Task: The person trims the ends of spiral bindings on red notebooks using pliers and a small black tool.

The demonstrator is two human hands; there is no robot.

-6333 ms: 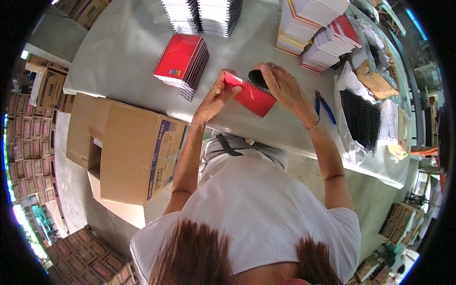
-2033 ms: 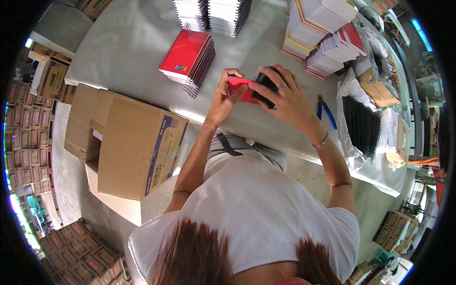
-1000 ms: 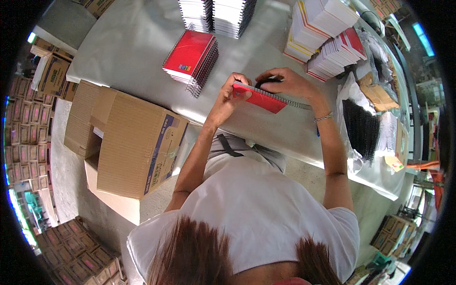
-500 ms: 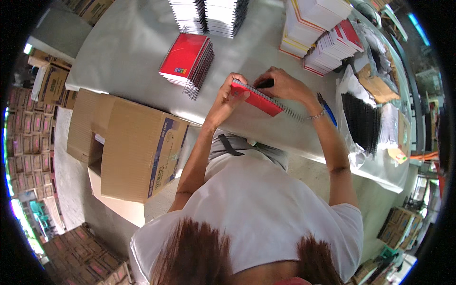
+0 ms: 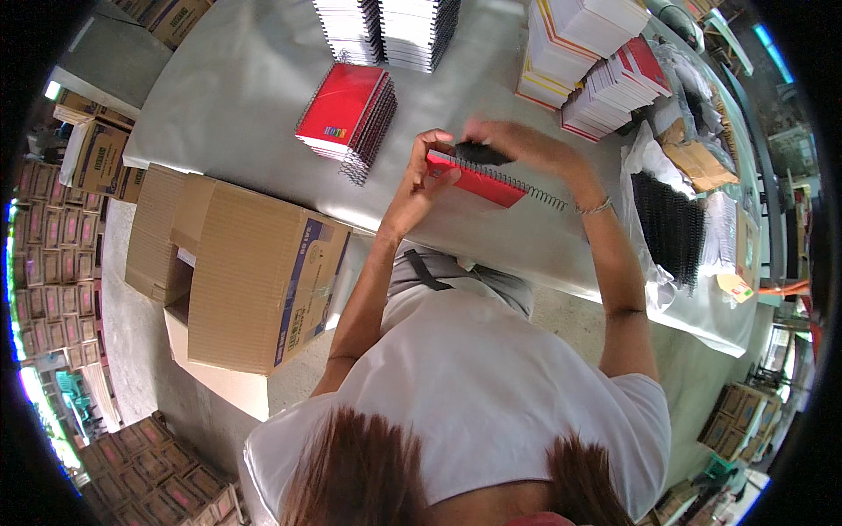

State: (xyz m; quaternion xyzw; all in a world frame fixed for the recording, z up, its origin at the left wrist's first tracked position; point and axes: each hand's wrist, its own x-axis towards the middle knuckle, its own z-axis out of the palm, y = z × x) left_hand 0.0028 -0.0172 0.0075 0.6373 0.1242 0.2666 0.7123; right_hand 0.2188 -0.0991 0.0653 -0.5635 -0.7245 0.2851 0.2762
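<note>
My left hand [image 5: 416, 182] grips the left end of a small red notebook [image 5: 481, 184], thumb on its cover. A spiral wire coil [image 5: 545, 198] runs along the notebook's upper edge, and its free end sticks out past the right side. Blurred by motion, my right hand [image 5: 530, 147] is above that edge with a flat black object [image 5: 485, 154] in its fingers. I cannot make out what kind of thing it is. A pile of red spiral notebooks [image 5: 338, 103] lies to the left, coils facing right.
Tall stacks of spiral-bound pads [image 5: 408, 31] stand at the back. Unbound books [image 5: 605, 92] are piled at the back right. Black coils [image 5: 667, 223] lie in plastic at the right. An open cardboard box [image 5: 241, 272] sits left, by the table edge [image 5: 368, 223].
My right hand has shifted up and slightly left along the coil, and more of the black object shows. My left hand and the notebook have barely moved.
</note>
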